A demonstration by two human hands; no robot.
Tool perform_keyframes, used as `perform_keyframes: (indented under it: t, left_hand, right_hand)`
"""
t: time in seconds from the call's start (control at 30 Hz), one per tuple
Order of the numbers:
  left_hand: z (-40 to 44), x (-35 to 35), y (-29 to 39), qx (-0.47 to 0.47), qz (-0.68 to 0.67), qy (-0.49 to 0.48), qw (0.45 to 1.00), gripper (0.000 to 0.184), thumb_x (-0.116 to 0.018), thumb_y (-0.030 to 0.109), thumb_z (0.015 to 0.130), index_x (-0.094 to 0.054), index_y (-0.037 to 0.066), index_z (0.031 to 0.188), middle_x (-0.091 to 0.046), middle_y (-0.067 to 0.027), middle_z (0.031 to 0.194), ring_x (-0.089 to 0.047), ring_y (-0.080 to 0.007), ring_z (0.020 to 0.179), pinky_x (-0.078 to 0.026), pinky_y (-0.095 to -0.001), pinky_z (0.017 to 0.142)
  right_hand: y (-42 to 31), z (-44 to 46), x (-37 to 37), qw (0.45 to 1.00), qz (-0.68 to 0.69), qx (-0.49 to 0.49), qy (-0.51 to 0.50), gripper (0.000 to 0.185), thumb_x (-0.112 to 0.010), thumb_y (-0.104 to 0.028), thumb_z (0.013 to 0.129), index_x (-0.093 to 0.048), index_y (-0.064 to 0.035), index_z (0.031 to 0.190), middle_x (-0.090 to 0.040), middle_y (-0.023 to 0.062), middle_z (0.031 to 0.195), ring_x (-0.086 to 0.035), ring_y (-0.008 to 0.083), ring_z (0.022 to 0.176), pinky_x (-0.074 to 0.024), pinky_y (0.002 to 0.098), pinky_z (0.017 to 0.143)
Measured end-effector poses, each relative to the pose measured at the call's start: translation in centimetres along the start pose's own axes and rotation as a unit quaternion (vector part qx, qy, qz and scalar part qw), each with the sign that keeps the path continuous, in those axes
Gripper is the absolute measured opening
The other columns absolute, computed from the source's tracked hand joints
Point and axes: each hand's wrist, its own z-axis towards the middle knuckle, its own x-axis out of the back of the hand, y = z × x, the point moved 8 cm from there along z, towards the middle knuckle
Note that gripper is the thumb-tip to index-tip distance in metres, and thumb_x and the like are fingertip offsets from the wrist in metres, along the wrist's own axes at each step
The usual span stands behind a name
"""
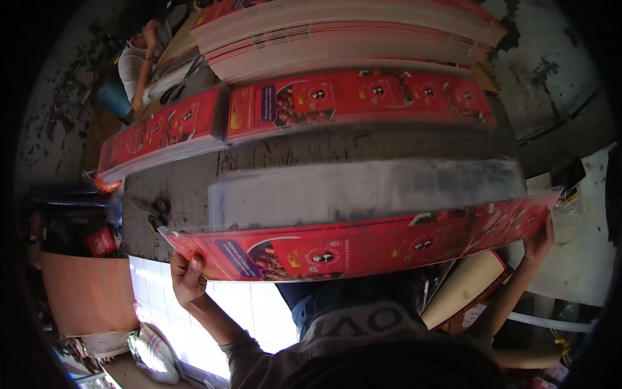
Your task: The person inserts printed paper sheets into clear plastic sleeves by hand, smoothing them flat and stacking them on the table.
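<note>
A passable strip of worktop (304,148) separates the red stack (356,102) from plastic sheets (369,188); a red panel (379,249) blocks the near side.

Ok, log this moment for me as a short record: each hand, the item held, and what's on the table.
Left hand: grips sheet's left end, thumb on printed face
Right hand: holds sheet's right end
Item held: long red printed sheet
Just beyond it: clear plastic pile
Table's left side: dark scissors
Farther back: red printed stacks
Background: another person, far left
</note>
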Motion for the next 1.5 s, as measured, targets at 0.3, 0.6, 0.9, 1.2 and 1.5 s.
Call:
perform_keyframes:
  t: [0.3, 0.6, 0.9, 1.2, 1.5]
  left_hand:
    - [17.3, -5.1, 4.5, -0.025, 0.299, 0.006, 0.954, 0.044, -0.058, 0.023, 0.086, -0.046, -0.003, 0.12, -0.059, -0.0123, 0.1, -0.058, -0.0124, 0.086, -0.046, -0.0257, 0.075]
    - [6.3, -14.8, 6.7, -0.148, 0.059, -0.184, 0.97, 0.034, -0.066, 0.019, 0.077, -0.056, -0.004, 0.101, -0.055, -0.0058, 0.06, -0.056, -0.0126, 0.056, -0.04, -0.0218, 0.051]
    - [-0.9, -24.2, 10.3, -0.233, -0.257, -0.464, 0.815, 0.037, -0.042, -0.001, 0.086, -0.057, 0.023, 0.11, -0.039, 0.0026, 0.048, -0.035, -0.007, 0.035, -0.023, -0.0225, 0.033]
    - [-2.4, -24.5, 10.8, -0.315, -0.22, -0.5, 0.776, 0.04, -0.049, 0.0, 0.08, -0.061, 0.033, 0.099, -0.036, 0.0029, 0.052, -0.032, -0.0062, 0.035, -0.023, -0.0215, 0.033]
    - [-2.3, -24.7, 10.1, -0.233, -0.259, -0.469, 0.812, 0.024, -0.055, 0.004, 0.079, -0.057, 0.025, 0.092, -0.044, -0.0001, 0.054, -0.039, -0.0078, 0.037, -0.026, -0.0214, 0.033]
  right_hand:
    - [-3.0, 15.4, -15.5, 0.97, -0.239, 0.016, -0.048, 0.038, -0.055, -0.024, 0.086, -0.051, 0.0005, 0.115, -0.055, 0.0057, 0.116, -0.053, 0.0137, 0.103, -0.041, 0.0278, 0.089]
    - [5.2, 20.6, -19.3, 0.682, -0.681, 0.257, -0.063, 0.035, -0.055, -0.024, 0.084, -0.052, -0.0054, 0.114, -0.057, 0.0125, 0.109, -0.052, 0.019, 0.104, -0.0399, 0.031, 0.085]
    - [9.6, 18.2, -21.6, 0.602, -0.74, 0.274, -0.121, 0.035, -0.055, -0.029, 0.084, -0.053, -0.0028, 0.108, -0.057, 0.0211, 0.098, -0.054, 0.0335, 0.091, -0.0415, 0.0382, 0.082]
    - [8.6, 19.5, -19.9, 0.576, -0.735, 0.353, -0.059, 0.038, -0.055, -0.027, 0.08, -0.051, -0.0026, 0.108, -0.055, 0.021, 0.101, -0.051, 0.0422, 0.096, -0.0407, 0.0459, 0.08]
    - [9.1, 27.0, -19.0, 0.62, -0.742, 0.166, -0.191, 0.042, -0.051, -0.038, 0.086, -0.051, -0.0001, 0.104, -0.059, 0.0151, 0.082, -0.057, 0.0262, 0.066, -0.0442, 0.0355, 0.063]
